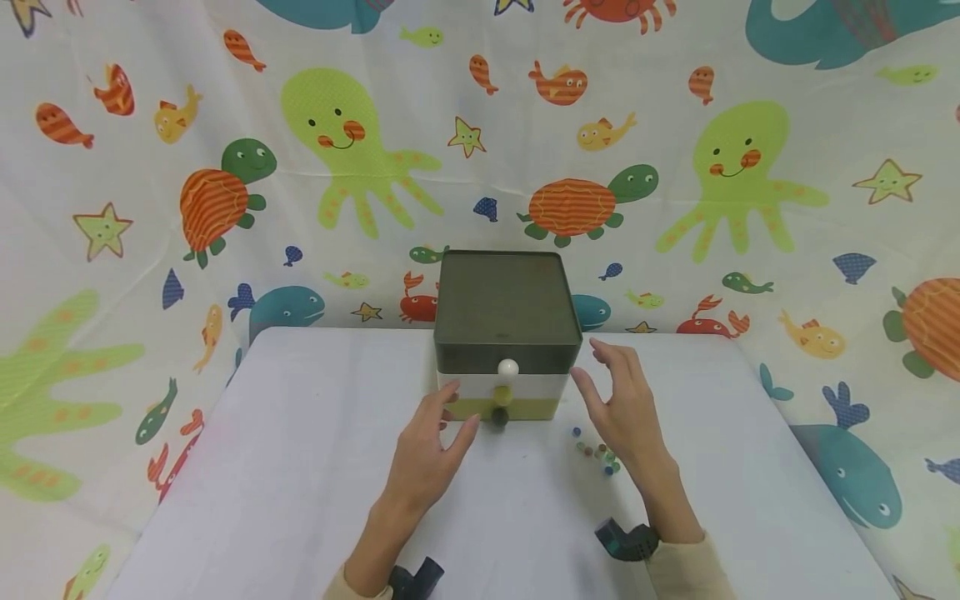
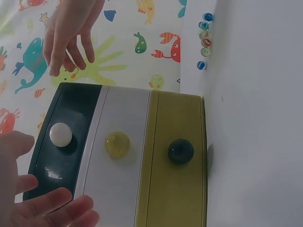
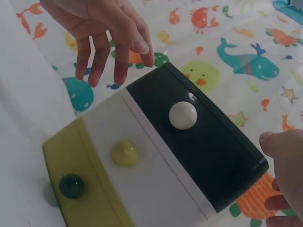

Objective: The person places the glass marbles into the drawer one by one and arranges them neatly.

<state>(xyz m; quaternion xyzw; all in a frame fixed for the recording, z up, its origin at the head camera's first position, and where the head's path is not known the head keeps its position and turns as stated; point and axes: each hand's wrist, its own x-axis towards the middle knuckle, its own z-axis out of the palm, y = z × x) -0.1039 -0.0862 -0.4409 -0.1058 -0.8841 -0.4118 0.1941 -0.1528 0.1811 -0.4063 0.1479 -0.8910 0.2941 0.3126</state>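
A small chest of three drawers point(image 1: 510, 300) stands at the back of the table, dark green on top, white in the middle, olive yellow below. Its round knobs are a white knob point(image 2: 60, 135), a yellow knob point(image 2: 117, 144) and a dark green knob point(image 2: 181, 151). All three drawers are closed. My left hand point(image 1: 429, 450) is near the chest's lower left front, fingers spread loosely with nothing in them. On the other side, my right hand point(image 1: 618, 400) hovers by the right front corner, fingers relaxed and holding nothing.
Several glass marbles point(image 1: 596, 452) lie in a loose group on the white table point(image 1: 300, 467), right of the chest and below the right hand. A cloth point(image 1: 480, 167) printed with sea animals hangs behind the table. Each wrist wears a dark camera point(image 1: 628, 540).
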